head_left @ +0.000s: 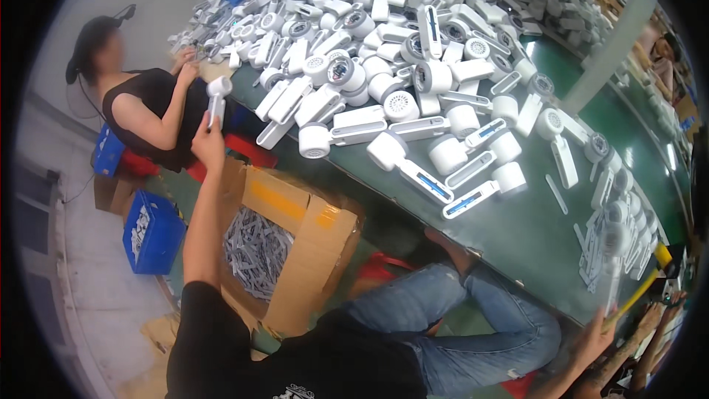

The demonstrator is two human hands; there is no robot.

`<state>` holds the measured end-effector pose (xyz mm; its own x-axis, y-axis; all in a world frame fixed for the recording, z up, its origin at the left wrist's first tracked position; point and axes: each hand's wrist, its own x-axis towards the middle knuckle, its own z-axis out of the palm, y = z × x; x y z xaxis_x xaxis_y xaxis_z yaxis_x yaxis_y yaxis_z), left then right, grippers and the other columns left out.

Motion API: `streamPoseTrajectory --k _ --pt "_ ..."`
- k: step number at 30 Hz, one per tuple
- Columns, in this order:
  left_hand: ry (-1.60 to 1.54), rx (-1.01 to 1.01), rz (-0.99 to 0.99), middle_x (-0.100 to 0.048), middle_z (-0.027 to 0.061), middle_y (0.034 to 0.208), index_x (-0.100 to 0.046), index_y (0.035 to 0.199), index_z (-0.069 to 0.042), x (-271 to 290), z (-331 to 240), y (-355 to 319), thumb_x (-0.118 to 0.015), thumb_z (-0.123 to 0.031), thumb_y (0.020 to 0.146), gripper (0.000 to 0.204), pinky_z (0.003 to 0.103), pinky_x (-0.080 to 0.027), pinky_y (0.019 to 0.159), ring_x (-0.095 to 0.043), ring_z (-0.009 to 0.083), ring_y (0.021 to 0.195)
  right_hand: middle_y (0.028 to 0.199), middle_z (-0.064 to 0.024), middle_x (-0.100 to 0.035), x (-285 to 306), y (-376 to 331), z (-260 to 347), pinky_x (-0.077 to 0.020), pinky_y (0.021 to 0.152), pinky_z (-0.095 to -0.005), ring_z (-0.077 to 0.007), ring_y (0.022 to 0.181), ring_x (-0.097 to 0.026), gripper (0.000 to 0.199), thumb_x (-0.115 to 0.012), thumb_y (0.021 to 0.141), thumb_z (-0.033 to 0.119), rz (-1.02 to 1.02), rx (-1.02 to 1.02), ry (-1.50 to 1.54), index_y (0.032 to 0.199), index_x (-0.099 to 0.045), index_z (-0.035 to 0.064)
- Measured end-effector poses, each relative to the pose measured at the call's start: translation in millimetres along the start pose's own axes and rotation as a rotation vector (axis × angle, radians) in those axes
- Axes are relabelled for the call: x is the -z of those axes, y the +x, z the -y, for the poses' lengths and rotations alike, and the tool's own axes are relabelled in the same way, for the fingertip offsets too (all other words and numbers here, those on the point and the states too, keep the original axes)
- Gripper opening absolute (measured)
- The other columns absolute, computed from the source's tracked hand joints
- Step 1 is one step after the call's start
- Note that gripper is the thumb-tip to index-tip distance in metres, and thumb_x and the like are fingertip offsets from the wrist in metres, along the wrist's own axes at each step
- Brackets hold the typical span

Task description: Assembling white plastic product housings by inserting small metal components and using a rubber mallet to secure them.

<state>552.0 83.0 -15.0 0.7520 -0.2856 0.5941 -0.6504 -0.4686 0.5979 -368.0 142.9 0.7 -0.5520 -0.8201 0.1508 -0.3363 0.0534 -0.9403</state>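
Observation:
My left hand point(209, 146) is raised at arm's length toward the left, its fingers closed round the handle of a white handheld fan point(219, 89). At the lower right, my right hand point(595, 338) grips the lower end of another white handheld fan point(613, 251), whose round head points up and is blurred. Beside that fan, flat grey-white strips point(591, 255) lie on the green table point(509, 247), and more fans stand in a row. A large heap of white handheld fans point(399, 107) covers much of the table; several have open handle slots with blue inside.
An open cardboard box point(314, 266) of grey strips stands below my left arm. A blue bin point(155, 233) is farther left. A co-worker point(148, 96) sits at the table's left end. Other people's arms point(642, 336) and a yellow strip point(636, 292) are close to my right hand.

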Motion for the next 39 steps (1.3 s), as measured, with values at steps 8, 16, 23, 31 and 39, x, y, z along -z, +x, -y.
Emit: streamPoseTrajectory --k 8,16,23,31,39 --pt "0.059 -0.184 0.275 -0.077 0.022 0.105 -0.078 0.121 -0.01 -149.2 -7.9 33.7 -0.076 -0.039 0.091 0.041 0.044 -0.057 0.091 -0.076 0.038 0.099 0.088 0.0016 -0.062 -59.3 -56.9 71.5 -0.0375 0.06 -0.0218 -0.0043 0.069 -0.05 0.041 -0.074 0.096 0.015 0.416 -0.129 -0.209 0.13 -0.064 -0.0067" --pt "0.032 -0.259 0.438 -0.064 0.0209 0.145 -0.058 0.147 0.002 -135.1 71.9 115.6 -0.063 -0.039 0.104 0.059 0.038 -0.044 0.115 -0.061 0.0299 0.136 0.077 -0.0025 -0.064 -131.6 -28.2 82.0 -0.0503 0.065 -0.0327 -0.0126 0.067 -0.057 0.046 -0.077 0.097 0.027 0.7 -0.113 -0.362 0.136 -0.067 0.0042" --pt "-0.549 -0.653 0.791 -0.063 0.0135 0.148 -0.059 0.147 0.001 -8.2 -259.1 -101.1 -0.061 -0.007 0.106 0.042 0.036 -0.042 0.116 -0.059 0.0244 0.136 0.062 0.0054 -0.049 -109.6 -13.9 68.8 -0.0362 0.038 -0.0259 -0.0063 0.043 -0.045 0.042 -0.07 0.102 0.02 0.064 -0.233 0.061 0.139 -0.062 0.0032" --pt "-0.832 -1.5 1.243 -0.07 0.0156 0.114 -0.073 0.125 -0.007 -30.2 -507.9 -370.7 -0.075 -0.016 0.093 0.033 0.044 -0.054 0.097 -0.065 0.0346 0.112 0.061 0.0028 -0.048 -114.0 -15.9 29.9 -0.0369 0.039 -0.027 -0.0071 0.042 -0.041 0.026 -0.064 0.105 0.018 -0.119 -0.247 0.305 0.124 -0.062 0.0012" --pt "-0.832 -1.666 1.056 -0.071 0.0162 0.095 -0.077 0.103 -0.005 -80.7 -542.4 -447.8 -0.072 -0.016 0.093 0.016 0.049 -0.058 0.085 -0.07 0.0363 0.095 0.066 0.0009 -0.053 -113.9 -20.0 29.7 -0.0376 0.038 -0.0276 -0.008 0.042 -0.045 0.023 -0.064 0.106 0.018 -0.069 -0.271 0.404 0.119 -0.064 -0.0001"
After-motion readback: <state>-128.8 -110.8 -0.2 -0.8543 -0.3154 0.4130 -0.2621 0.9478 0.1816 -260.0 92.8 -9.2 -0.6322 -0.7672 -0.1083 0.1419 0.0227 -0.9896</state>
